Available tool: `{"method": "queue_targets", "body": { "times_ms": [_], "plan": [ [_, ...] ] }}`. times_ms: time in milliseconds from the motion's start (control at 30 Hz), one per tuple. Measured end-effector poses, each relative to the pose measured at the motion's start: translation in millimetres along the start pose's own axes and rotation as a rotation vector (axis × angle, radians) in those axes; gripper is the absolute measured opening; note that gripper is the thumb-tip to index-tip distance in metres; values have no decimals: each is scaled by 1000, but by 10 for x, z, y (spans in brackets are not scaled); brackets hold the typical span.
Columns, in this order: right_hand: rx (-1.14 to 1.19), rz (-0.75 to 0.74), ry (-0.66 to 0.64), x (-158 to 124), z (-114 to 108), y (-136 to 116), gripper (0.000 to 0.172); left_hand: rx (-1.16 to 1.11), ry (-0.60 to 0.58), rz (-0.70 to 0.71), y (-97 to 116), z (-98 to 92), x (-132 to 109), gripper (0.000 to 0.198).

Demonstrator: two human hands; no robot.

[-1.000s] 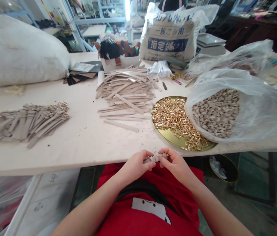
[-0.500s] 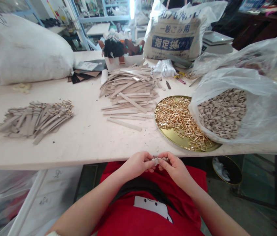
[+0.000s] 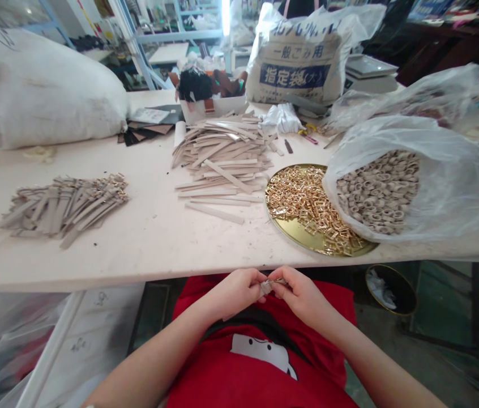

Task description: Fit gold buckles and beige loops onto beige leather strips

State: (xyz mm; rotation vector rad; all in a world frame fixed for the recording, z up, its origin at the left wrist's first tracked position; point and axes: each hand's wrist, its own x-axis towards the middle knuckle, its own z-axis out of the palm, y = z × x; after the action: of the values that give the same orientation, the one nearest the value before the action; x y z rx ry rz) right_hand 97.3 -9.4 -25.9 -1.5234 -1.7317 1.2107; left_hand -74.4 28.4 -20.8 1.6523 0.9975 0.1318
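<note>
At the near edge of the white table, both hands are held together above the person's red shirt. The left hand and the right hand are closed, gripping a short strap between them; the fingers hide most of it, and a small metal part shows at its end. Farther out, at centre, a loose pile of beige strips lies on the table. To its right sits a round gold tray heaped with gold buckles. A clear plastic bag holding beige rings overlaps the tray's right side. To the left lies a pile of beige straps with gold buckles. A large white sack occupies the far left corner.
</note>
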Motion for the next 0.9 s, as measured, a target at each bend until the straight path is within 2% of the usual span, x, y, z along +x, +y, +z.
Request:
{"method": "queue_targets", "body": {
  "times_ms": [133,267,367,500,600,767,833,900],
  "plan": [
    [0,-7,-28,-46,-17,-8,11,-22,16,-31,-24,50,24,30],
    [-1,-20,-31,-88,-27,-38,12,21,114,28,28,41,-22,31],
    [8,-3,19,-104,-15,-60,9,-121,121,44,40,55,-96,30],
    [124,46,-35,-152,15,-77,7,-379,130,-38,-24,146,-159,29],
    [119,34,-38,-230,28,-94,7,-455,162,-49,-72,247,-191,25],
    [28,-61,-42,-376,30,-140,7,-334,230,-8,-52,400,-301,25],
    [69,-45,-38,-418,41,-150,6,-263,252,2,-11,414,-364,25],
    [168,-8,-15,-447,71,-146,6,-180,212,-27,44,388,-435,27]
  ]
}}
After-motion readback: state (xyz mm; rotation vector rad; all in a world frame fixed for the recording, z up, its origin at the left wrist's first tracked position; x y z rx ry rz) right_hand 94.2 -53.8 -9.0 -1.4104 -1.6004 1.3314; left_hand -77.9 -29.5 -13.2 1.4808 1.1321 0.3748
